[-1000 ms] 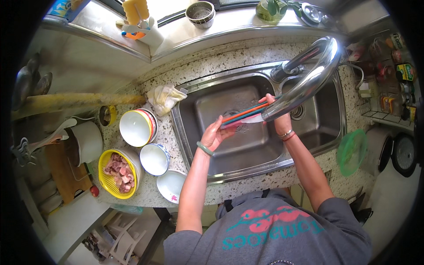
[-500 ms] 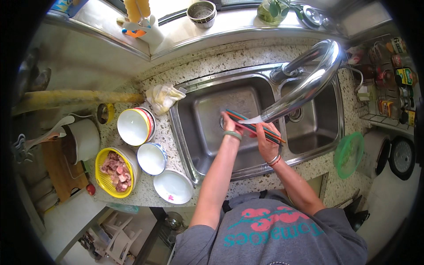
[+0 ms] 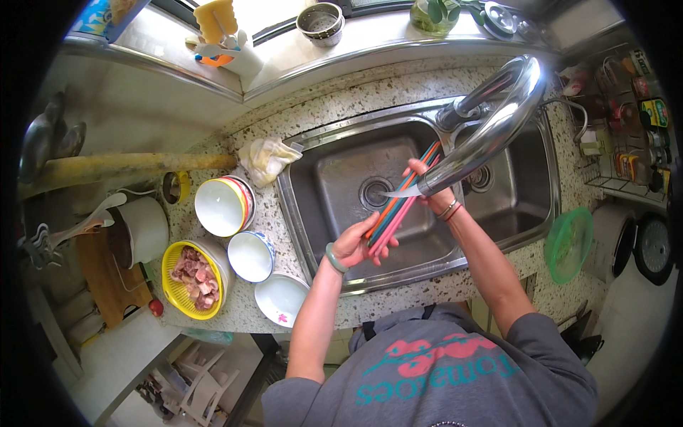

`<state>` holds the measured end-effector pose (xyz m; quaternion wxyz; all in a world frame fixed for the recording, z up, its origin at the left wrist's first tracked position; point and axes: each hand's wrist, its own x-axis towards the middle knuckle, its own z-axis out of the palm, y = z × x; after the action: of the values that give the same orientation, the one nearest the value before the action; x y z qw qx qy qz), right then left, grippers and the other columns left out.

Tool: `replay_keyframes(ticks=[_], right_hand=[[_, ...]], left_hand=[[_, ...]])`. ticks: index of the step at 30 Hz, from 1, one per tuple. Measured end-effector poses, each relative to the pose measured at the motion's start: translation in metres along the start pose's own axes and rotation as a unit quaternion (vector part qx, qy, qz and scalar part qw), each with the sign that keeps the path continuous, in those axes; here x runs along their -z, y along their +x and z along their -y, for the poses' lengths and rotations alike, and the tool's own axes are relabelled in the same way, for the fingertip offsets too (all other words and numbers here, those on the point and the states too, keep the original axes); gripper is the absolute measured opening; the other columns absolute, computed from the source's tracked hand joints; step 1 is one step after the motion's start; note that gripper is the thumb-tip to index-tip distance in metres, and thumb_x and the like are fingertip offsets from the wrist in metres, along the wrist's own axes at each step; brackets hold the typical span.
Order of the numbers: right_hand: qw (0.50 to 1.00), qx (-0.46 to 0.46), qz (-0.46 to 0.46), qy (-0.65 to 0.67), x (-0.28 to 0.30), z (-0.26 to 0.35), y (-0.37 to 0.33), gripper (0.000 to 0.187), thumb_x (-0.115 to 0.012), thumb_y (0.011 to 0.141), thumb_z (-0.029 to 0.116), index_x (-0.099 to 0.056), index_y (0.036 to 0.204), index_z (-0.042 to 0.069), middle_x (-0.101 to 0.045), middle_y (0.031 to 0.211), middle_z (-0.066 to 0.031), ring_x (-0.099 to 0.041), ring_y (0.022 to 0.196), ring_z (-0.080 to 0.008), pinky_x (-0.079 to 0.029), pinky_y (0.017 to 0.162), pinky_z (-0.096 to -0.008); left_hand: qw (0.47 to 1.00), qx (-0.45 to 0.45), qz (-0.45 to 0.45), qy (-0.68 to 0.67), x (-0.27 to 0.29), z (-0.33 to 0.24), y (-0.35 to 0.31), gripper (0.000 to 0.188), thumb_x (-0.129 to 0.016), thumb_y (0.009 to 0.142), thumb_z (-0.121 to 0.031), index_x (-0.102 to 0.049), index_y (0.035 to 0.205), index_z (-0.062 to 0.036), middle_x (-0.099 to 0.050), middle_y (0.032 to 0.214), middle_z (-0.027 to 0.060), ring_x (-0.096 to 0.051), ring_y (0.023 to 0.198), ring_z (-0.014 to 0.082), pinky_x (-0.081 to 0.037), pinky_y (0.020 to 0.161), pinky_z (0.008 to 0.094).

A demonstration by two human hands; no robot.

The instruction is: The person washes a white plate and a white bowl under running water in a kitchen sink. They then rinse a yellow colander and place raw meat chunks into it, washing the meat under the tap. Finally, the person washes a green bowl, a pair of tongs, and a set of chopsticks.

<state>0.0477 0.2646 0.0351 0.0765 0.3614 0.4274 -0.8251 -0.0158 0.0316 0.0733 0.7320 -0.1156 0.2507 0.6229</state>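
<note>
A bundle of coloured chopsticks (image 3: 392, 222), in orange, teal, pink and dark tones, slants over the left basin of the steel sink (image 3: 334, 167). My left hand (image 3: 353, 242) grips their near lower end, fingers curled under them. Farther up, my right hand (image 3: 435, 196) holds the bundle near its far end, partly hidden behind the faucet (image 3: 491, 153). Water (image 3: 403, 192) runs from the spout across the chopsticks, above the round drain (image 3: 375, 193).
Left of the sink stand several white bowls (image 3: 250, 257) and a yellow colander (image 3: 171, 274) of raw meat chunks (image 3: 196, 277). A plastic bag (image 3: 267, 161) lies at the basin's corner. At right are a green plastic basket (image 3: 569, 245) and a rack of jars (image 3: 626, 135).
The chopsticks have swung to a steeper slant. My left hand has come nearer to me, to their near end, while my right hand has moved up toward their far end.
</note>
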Motion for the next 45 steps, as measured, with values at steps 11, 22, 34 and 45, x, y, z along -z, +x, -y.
replay_keyframes(ticks=[11, 22, 34, 45], right_hand=[[0.999, 0.002, -0.021, 0.049, -0.074, -0.04, -0.02, 0.029, -0.067, 0.083, 0.013, -0.052, 0.104, 0.0, -0.061, 0.072, -0.0076, -0.06, 0.058, -0.015, -0.052, 0.052, -0.0304], [0.954, -0.09, 0.084, 0.274, -0.043, -0.038, 0.04, 0.03, -0.05, 0.096, 0.039, -0.043, 0.079, 0.015, -0.032, 0.054, 0.006, -0.03, 0.041, -0.007, -0.027, 0.037, -0.0235], [0.995, -0.098, 0.005, -0.004, -0.059, -0.037, -0.005, 0.033, -0.051, 0.095, 0.035, -0.052, 0.091, 0.002, -0.063, 0.07, -0.0124, -0.066, 0.059, -0.026, -0.053, 0.049, -0.0355], [0.975, -0.188, 0.121, -0.017, -0.032, -0.007, -0.002, 0.055, -0.052, 0.086, 0.064, -0.059, 0.086, 0.01, -0.058, 0.073, -0.0019, -0.055, 0.058, -0.0109, -0.045, 0.048, -0.0293]], left_hand=[[0.943, -0.042, -0.31, 0.117, -0.043, 0.046, 0.028, 0.025, -0.051, 0.096, -0.035, -0.044, 0.099, -0.0111, -0.04, 0.061, -0.0031, -0.033, 0.04, 0.0072, -0.029, 0.036, 0.0239], [0.983, -0.085, -0.157, -0.04, -0.071, 0.055, 0.007, 0.017, -0.048, 0.099, -0.025, -0.037, 0.095, -0.0134, -0.035, 0.065, -0.0043, -0.03, 0.046, 0.002, -0.027, 0.037, 0.019], [0.963, -0.096, -0.246, 0.042, -0.058, 0.054, 0.016, 0.029, -0.045, 0.099, -0.037, -0.04, 0.095, -0.0094, -0.037, 0.063, -0.0031, -0.031, 0.043, 0.0032, -0.027, 0.036, 0.019], [0.97, -0.136, -0.191, 0.068, -0.057, 0.057, -0.005, 0.035, -0.047, 0.098, -0.041, -0.046, 0.107, -0.0066, -0.045, 0.068, -0.0008, -0.042, 0.047, 0.0048, -0.04, 0.039, 0.0223]])
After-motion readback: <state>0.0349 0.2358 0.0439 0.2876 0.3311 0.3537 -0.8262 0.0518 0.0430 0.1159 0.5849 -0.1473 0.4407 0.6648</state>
